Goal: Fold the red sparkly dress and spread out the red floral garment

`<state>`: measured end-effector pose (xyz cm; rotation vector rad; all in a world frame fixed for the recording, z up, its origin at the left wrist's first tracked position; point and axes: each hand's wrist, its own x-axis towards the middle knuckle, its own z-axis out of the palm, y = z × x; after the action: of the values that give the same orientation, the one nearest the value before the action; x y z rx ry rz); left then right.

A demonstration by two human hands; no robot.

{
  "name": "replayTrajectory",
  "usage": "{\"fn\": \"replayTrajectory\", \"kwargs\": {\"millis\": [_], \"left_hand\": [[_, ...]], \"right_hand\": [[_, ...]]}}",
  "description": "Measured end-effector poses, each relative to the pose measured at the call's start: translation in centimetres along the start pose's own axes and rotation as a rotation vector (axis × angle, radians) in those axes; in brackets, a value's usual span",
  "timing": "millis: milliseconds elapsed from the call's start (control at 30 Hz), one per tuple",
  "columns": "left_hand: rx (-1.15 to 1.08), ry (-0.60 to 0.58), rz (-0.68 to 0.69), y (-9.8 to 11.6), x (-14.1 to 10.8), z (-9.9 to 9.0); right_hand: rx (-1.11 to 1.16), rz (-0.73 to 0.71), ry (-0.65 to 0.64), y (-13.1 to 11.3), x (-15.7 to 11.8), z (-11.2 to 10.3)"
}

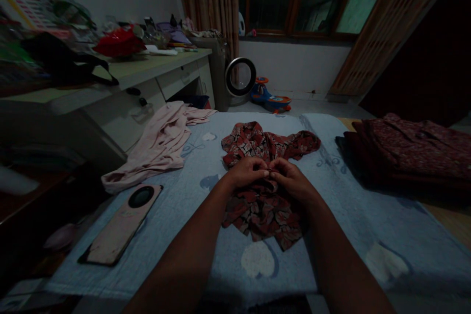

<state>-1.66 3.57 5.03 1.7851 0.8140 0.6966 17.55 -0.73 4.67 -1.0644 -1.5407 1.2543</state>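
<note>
A red shirt with a dark leaf pattern (263,211) lies crumpled on the pale blue bed cover (198,235). Over its middle, my left hand (248,171) pinches the fabric between thumb and fingers. Close beside it, my right hand (289,176) grips the same shirt, the fingertips of both hands almost meeting. What exactly sits between the fingertips is too small to make out. The collar end points away from me, and one sleeve stretches to the right.
Left of the shirt lie a pink garment (162,147) and a phone (121,225) face down. Folded dark red clothes (415,149) are stacked on the right. Beyond stand a cluttered desk (147,76), a washing machine with its round door (241,77) open, and a blue ride-on toy (270,98).
</note>
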Motion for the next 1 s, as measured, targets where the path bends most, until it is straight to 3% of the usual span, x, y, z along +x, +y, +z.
{"fn": "replayTrajectory", "kwargs": {"millis": [200, 500, 800, 1000], "left_hand": [[-0.176, 0.001, -0.073, -0.5, 0.2, 0.4], [-0.424, -0.036, -0.174, -0.6, 0.0, 0.9], [-0.473, 0.068, -0.141, -0.3, 0.6, 1.5], [-0.44, 0.093, -0.146, -0.6, 0.7, 1.5]], "right_hand": [[-0.117, -0.07, 0.046, 0.0, 0.2, 0.1], [-0.051, -0.063, 0.004, 0.0, 0.1, -0.2], [-0.267, -0.158, 0.191, 1.1, 0.7, 0.7], [-0.357, -0.202, 0.204, 0.3, 0.5, 1.0]]}}
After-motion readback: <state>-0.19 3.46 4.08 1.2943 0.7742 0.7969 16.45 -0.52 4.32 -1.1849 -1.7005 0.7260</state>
